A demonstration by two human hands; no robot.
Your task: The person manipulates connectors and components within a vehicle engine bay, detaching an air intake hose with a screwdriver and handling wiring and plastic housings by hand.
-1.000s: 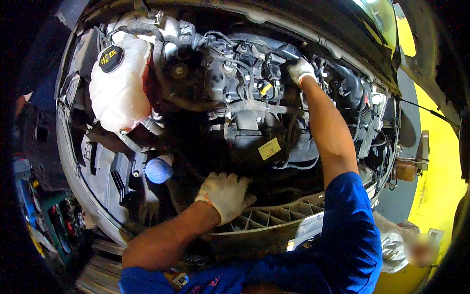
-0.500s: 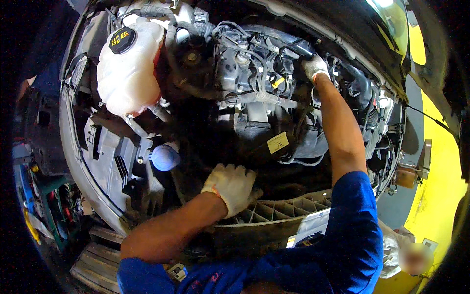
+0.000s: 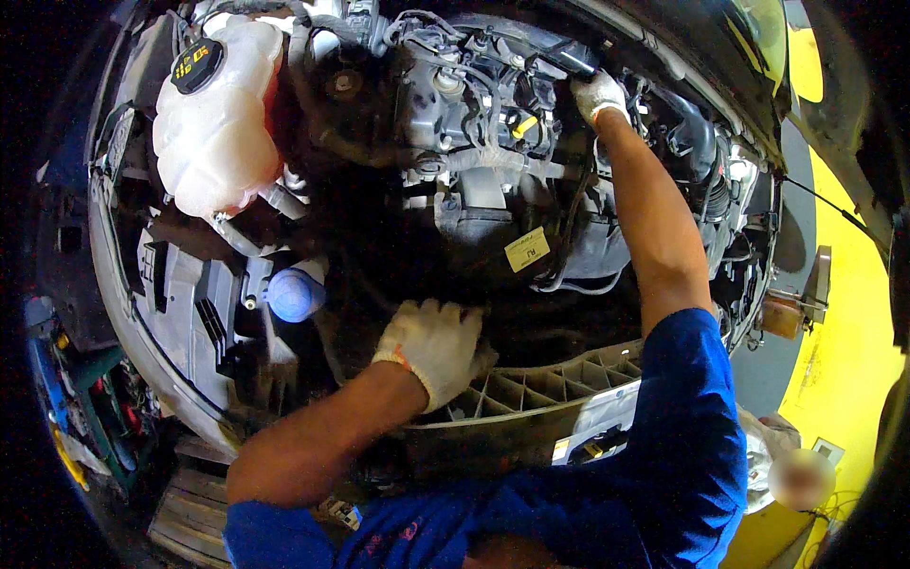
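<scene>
My gloved right hand [image 3: 598, 96] is up in the engine bay beside a black cylindrical part [image 3: 573, 54], with its fingertips curled out of sight among hoses and wiring. My gloved left hand [image 3: 431, 351] rests at the dark front of the bay, just above the ribbed front panel [image 3: 555, 384], fingers apart and slightly bent. The engine [image 3: 483, 204] lies between and beyond them, with a small yellow handle [image 3: 524, 127] on it.
A translucent coolant reservoir [image 3: 213, 142] and a blue cap [image 3: 295, 294] are on the left. A raised hood [image 3: 839, 161] and yellow surface [image 3: 829, 370] are at the right, tools [image 3: 90, 417] lower left. A person's blurred head [image 3: 801, 479] shows lower right.
The whole view has shifted, so the engine bay sits higher in the picture. Both hands stay at about the same spots on the car.
</scene>
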